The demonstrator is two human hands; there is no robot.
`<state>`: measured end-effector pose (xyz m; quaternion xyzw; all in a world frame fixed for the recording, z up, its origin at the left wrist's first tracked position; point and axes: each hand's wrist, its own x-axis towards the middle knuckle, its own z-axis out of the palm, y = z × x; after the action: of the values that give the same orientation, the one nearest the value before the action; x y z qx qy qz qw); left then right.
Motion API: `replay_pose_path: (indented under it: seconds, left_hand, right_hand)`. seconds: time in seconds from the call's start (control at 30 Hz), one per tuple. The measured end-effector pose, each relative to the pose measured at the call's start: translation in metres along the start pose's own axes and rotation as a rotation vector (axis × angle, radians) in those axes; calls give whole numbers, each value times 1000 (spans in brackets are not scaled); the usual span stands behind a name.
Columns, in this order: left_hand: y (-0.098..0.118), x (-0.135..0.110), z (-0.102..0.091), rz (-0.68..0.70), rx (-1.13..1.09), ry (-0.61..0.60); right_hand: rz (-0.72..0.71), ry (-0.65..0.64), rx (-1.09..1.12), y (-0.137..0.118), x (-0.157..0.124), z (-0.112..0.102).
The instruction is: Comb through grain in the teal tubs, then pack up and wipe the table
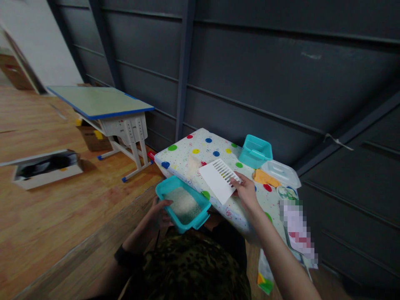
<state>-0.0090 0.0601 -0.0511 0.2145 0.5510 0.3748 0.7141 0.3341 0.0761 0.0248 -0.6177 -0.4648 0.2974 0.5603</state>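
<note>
My left hand is closed on the left rim of a teal plastic container, held at the table's front edge. White grains that look like rice lie inside it. My right hand grips the right side of a flat white slotted sheet, with the thumb on top and the other fingers partly hidden beneath. The sheet is above or on the polka-dot tablecloth; I cannot tell whether it touches. Beside its left edge, a small pale patch of grains is spread on the cloth.
Toward the back right of the table are a second teal container, an orange cloth, a clear lid and a blurred-out packet. A dark panelled wall rises behind. To the left are a desk and an open white box.
</note>
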Motion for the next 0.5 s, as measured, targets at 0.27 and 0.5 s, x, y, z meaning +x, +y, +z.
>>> replay_pose_path:
  seconds: [0.27, 0.5]
  left_hand:
    - [9, -8, 6, -33, 29, 39]
    - [9, -6, 10, -57, -9, 96]
  right_hand:
    - [57, -143, 112, -9, -22, 8]
    - [6, 28, 51, -4, 2, -3]
